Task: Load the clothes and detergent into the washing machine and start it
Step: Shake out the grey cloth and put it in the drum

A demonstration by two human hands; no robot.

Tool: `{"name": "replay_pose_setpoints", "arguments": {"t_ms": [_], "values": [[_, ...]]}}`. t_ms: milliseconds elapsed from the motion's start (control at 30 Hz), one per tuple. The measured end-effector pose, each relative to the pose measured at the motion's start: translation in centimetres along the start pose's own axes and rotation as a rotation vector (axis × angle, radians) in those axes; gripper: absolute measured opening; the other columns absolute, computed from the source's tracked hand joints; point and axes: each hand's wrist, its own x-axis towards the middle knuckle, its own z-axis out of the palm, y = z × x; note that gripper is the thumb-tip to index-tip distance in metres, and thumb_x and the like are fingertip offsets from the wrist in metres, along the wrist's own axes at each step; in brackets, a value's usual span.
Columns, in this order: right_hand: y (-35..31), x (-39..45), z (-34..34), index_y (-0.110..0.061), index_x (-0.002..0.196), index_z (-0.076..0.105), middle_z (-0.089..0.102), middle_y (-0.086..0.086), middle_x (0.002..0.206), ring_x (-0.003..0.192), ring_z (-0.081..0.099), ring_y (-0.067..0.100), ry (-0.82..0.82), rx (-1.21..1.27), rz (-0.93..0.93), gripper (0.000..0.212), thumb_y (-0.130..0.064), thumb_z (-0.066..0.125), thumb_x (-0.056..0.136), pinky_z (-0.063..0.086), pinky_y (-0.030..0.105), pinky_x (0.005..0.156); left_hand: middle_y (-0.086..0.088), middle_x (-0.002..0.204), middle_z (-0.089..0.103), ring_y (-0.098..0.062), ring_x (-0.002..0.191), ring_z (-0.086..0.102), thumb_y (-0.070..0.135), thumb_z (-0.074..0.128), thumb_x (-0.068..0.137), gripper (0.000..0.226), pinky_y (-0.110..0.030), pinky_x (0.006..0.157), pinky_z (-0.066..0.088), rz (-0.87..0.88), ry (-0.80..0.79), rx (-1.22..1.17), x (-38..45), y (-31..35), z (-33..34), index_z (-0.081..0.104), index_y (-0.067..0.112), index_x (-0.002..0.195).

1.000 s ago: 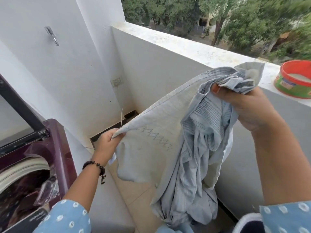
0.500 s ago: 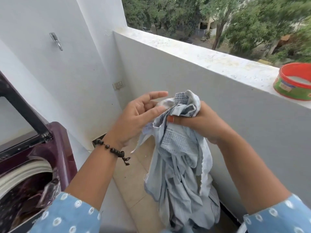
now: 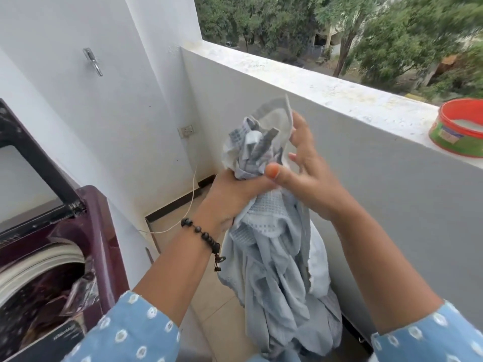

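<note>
While the left hand [image 3: 232,194] clenches round the bunched neck of the pale grey-blue garment [image 3: 282,273], the rest of the cloth hangs down in loose folds btwn the two forearms, w/ a crumpled tuft sticking up above the fist. Right hand [image 3: 304,163] sits just beside that tuft on its right, fingers spread and mostly straight, fingertips touching the cloth's upper edge, thumb w/ an orange nail pointing toward the left fist; it isn't gripping anything, i.e. released. A dark beaded bracelet [image 3: 206,237] is on the left wrist, and both arms wear blue sleeves w/ white dots. Washing machine [image 3: 86,231], maroon top-loader, is at lower left, well apart from the garment; its lid [image 3: 28,152] stands raised and the drum opening [image 3: 39,278] shows a dark interior, contents too blurred to tell. On the balcony ledge [image 3: 326,100] at far right stands a round tub [image 3: 457,126], red rim, green label, w/ pale powder inside, prob. detergent, though label text isn't readable. White wall behind has a metal hook [image 3: 92,61] and a small socket [image 3: 187,130] near the corner; a thin cord [image 3: 190,205] trails down to the tiled floor. Trees show beyond the ledge.
</note>
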Motion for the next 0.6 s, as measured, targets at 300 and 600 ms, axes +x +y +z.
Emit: {"name": "replay_pose_setpoints", "arguments": {"t_ms": [300,600], "values": [[4.2,-3.6,8.3,-0.059,0.140,-0.007,0.022,-0.016,0.154,0.144,0.024,0.009,0.095,-0.112,0.104,0.130,-0.053,0.082,0.045,0.026,0.044,0.116,-0.013,0.083,0.061,-0.026,0.072,0.063,0.009,0.071,0.064,0.033,-0.040,0.074,0.054,-0.175,0.284,-0.695,1.2,3.0,1.4,0.061,0.008,0.096],[2.6,-0.3,5.5,-0.030,0.081,0.065,0.067,-0.019,0.070,0.069,0.057,-0.012,0.023,-0.090,-0.026,0.021,-0.012,0.065,0.069,0.046,0.013,0.063,-0.006,0.096,0.072,-0.021,0.092,0.071,0.012,0.071,0.077,0.020,-0.042,0.085,0.058,-0.071,0.303,-0.539,-2.7,4.1,-5.4,0.068,0.014,0.097]]}}
